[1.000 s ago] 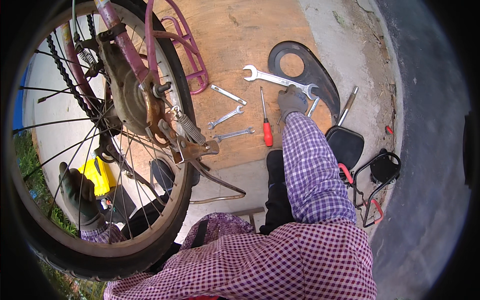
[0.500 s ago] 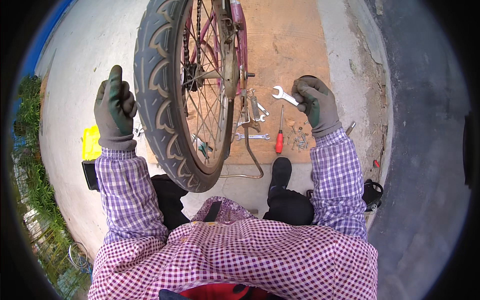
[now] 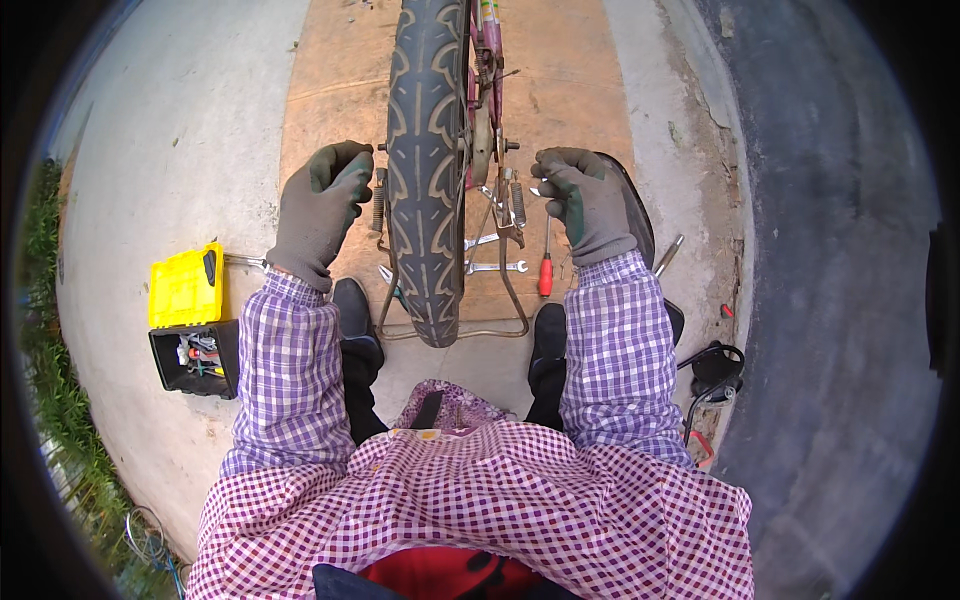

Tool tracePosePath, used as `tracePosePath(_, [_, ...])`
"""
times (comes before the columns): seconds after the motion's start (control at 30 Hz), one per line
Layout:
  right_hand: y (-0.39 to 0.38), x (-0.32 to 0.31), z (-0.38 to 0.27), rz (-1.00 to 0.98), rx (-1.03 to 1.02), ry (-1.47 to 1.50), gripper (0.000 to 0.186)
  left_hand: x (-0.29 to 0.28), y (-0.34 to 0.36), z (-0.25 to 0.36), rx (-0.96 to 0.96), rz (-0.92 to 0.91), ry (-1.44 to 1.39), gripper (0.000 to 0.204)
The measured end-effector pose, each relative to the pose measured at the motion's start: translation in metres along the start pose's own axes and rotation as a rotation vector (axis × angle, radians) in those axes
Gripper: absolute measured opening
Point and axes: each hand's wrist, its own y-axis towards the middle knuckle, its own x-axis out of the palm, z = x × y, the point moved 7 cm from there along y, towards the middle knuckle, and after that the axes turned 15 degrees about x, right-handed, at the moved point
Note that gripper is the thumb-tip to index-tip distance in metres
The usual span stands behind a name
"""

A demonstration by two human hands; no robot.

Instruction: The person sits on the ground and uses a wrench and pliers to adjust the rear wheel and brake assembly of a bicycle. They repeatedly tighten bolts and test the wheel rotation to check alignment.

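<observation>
A bicycle wheel with a black, patterned tyre (image 3: pixel 428 170) stands upright between my hands, end-on to me. My gloved left hand (image 3: pixel 322 210) is closed, fingertips pinched close to the left axle end (image 3: pixel 381 147); whether something small is in them, I cannot make out. To the right of the wheel, my gloved right hand (image 3: pixel 592 205) grips an open-end wrench (image 3: pixel 537 190), mostly covered by the glove with only its pale jaw tips showing. The right axle end (image 3: pixel 512 146) sticks out a short way from that wrench. Beneath the wheel is a bent-tube stand (image 3: pixel 490 332).
A red-handled screwdriver (image 3: pixel 546 275) and another open-end wrench (image 3: pixel 497 267) lie on the brown board. Pliers (image 3: pixel 386 273) lie partly behind the stand. At left sits a black toolbox (image 3: pixel 232 365) with a raised yellow lid (image 3: pixel 185 290). My shoes flank the wheel.
My left hand has come inward to the wheel's left side, fingers now curled together. My right hand has shifted left with the wrench. In view, the wheel appears farther right and more end-on.
</observation>
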Motion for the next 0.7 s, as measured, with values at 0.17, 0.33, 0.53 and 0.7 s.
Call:
tracePosePath(0.17, [0.014, 0.003, -0.007, -0.03, -0.009, -0.076, 0.029, 0.003, 0.001, -0.008, 0.028, 0.004, 0.084, 0.038])
tracePosePath(0.33, [0.017, 0.009, -0.011, -0.069, -0.001, -0.103, 0.029, 0.003, 0.011, -0.002, 0.054, -0.085, 0.451, 0.043])
tracePosePath(0.53, [0.025, 0.017, -0.006, -0.114, 0.011, -0.093, 0.027, 0.004, 0.011, 0.002, 0.011, -0.136, 0.491, 0.044])
tracePosePath(0.7, [0.026, 0.02, -0.005, -0.143, -0.026, -0.057, 0.026, 0.005, 0.01, -0.006, -0.026, -0.154, 0.321, 0.041])
